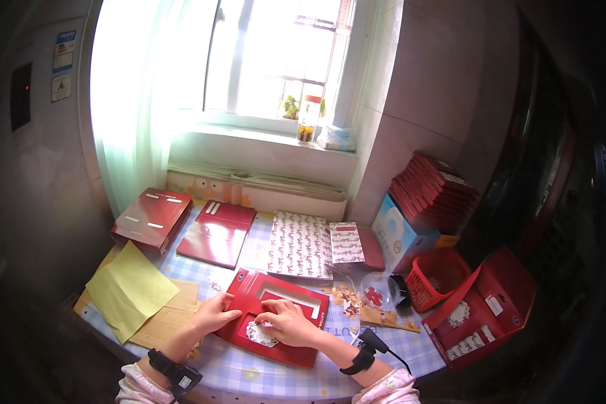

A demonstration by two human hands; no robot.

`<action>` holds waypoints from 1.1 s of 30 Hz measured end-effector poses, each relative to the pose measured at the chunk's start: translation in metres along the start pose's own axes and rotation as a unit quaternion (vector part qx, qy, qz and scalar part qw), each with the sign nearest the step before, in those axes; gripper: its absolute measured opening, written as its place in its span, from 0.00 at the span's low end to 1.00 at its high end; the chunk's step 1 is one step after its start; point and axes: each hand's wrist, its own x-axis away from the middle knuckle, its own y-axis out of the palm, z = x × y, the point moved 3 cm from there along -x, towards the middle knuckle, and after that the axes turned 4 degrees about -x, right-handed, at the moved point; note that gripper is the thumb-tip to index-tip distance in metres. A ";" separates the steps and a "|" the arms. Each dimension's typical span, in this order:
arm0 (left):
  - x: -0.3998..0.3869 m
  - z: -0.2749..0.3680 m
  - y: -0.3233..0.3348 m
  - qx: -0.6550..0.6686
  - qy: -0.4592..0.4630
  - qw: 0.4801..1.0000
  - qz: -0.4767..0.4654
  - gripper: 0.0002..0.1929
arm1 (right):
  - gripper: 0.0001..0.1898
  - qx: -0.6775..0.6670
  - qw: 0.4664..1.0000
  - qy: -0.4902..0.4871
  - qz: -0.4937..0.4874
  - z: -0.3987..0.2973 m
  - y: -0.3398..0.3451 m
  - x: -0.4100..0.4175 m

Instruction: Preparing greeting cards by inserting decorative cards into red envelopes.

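A red printed cardboard packet (293, 356) with window cut-outs lies flat on the table before me. My left hand (216, 316) holds its left edge, the thumb resting on the red face. My right hand (287, 323) reaches across the middle of the packet with its fingers bent down. Those fingertips touch the surface by a white lace-edged paper doily (260, 335) that shows in the lower window. Whether they pinch anything is hidden by the hand. A larger window above shows a white inner edge and a red panel.
Red card stacks (154, 217) and flat red sheets (217, 233) lie at the back left. Patterned paper sheets (298, 245) sit behind the packet. On the right are a clear tub (379, 293), a red plastic basket (437, 283) and an open red box (477, 323). Yellow paper (129, 293) lies left.
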 end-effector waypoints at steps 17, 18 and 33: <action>0.006 0.035 0.004 -0.254 -0.028 0.967 -0.017 0.26 | 0.33 0.102 0.994 0.013 -0.029 0.009 0.006 0.012; 0.008 0.039 0.002 -0.245 -0.028 0.969 -0.012 0.23 | 0.30 0.094 0.996 -0.003 0.005 0.007 0.005 0.012; -0.026 0.092 0.023 -0.114 0.057 0.975 -0.183 0.14 | 0.22 0.081 0.980 0.099 0.150 0.033 -0.071 0.018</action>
